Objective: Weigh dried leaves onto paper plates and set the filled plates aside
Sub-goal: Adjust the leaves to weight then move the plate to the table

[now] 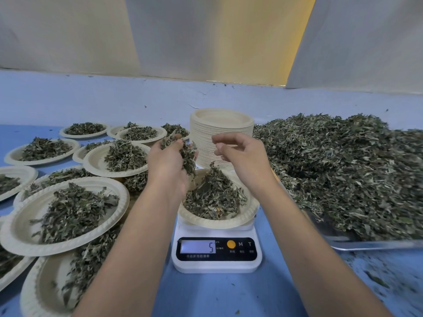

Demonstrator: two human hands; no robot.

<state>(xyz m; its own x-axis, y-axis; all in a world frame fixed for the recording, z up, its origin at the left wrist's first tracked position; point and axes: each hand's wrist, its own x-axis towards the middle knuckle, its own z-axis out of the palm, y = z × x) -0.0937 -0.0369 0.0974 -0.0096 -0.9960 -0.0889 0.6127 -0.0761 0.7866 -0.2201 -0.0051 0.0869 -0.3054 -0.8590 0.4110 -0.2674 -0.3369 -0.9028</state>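
While the left hand point(168, 161) grips a clump of dried leaves point(186, 156) above the scale, the right hand point(245, 156) hovers beside it. The right fingers are loosely curled, thumb and fingertips apart, and nothing is visibly held. The left fingers are curled round the clump, with the palm turned toward the right hand. Part of the clump hangs down to just above the plate below.

A paper plate point(249, 212) sits on the white scale point(216, 266), which stands on the blue table point(217, 298) directly ahead of the person. The plate carries a pointed mound of leaves point(212, 195). The display point(198, 246) shows the digit 5; any other digits cannot be made out.

Behind the scale, just beyond both hands, stands a tall stack of empty plates point(206, 138). To the right, a metal tray point(366, 244) holds a large loose heap of leaves point(343, 175), its near edge just beside the scale. To the left, many filled plates point(25, 227) lie overlapping one another across the table, each bearing its own portion of leaves. Leaf fragments are scattered on the table at the lower right.
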